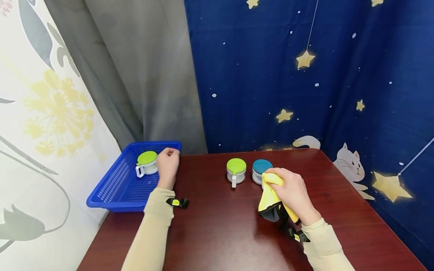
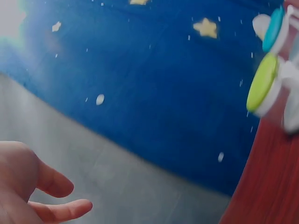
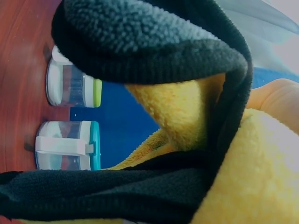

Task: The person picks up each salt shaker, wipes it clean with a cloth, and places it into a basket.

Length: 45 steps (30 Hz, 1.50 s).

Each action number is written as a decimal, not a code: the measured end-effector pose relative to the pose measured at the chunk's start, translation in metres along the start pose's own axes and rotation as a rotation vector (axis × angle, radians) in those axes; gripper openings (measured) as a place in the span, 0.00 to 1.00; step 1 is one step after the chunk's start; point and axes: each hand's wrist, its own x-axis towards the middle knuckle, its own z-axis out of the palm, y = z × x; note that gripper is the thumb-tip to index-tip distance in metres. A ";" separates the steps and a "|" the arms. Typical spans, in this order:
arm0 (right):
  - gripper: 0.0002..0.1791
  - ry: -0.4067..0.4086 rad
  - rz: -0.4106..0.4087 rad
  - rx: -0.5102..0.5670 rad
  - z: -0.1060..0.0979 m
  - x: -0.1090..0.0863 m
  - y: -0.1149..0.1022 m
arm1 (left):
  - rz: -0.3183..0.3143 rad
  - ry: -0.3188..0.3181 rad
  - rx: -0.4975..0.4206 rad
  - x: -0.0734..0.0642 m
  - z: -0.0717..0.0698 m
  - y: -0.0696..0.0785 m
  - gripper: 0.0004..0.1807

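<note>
My left hand [image 1: 167, 165] is over the right side of a blue plastic basket [image 1: 116, 205], beside a clear seasoning jar with a green lid [image 1: 147, 162] that stands inside it. In the left wrist view the thumb and a finger are apart, with nothing between them. A yellow and grey cloth [image 1: 269, 197] with black edging hangs folded from my right hand [image 1: 293, 192], which grips it above the table. Just beyond the cloth stands a jar with a blue lid [image 1: 262, 167], partly covered by it. Left of that is another green-lidded jar [image 1: 236, 171], its white handle facing me.
The dark red-brown table [image 1: 210, 233] reaches back to a grey curtain [image 1: 162, 94] and a blue star-patterned curtain [image 1: 244, 75]. A pale patterned cloth [image 1: 37, 150] hangs along the left side, close to the basket.
</note>
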 end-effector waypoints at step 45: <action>0.20 -0.010 0.104 0.114 0.032 -0.011 0.001 | -0.290 -0.412 -0.052 -0.128 0.157 -0.006 0.23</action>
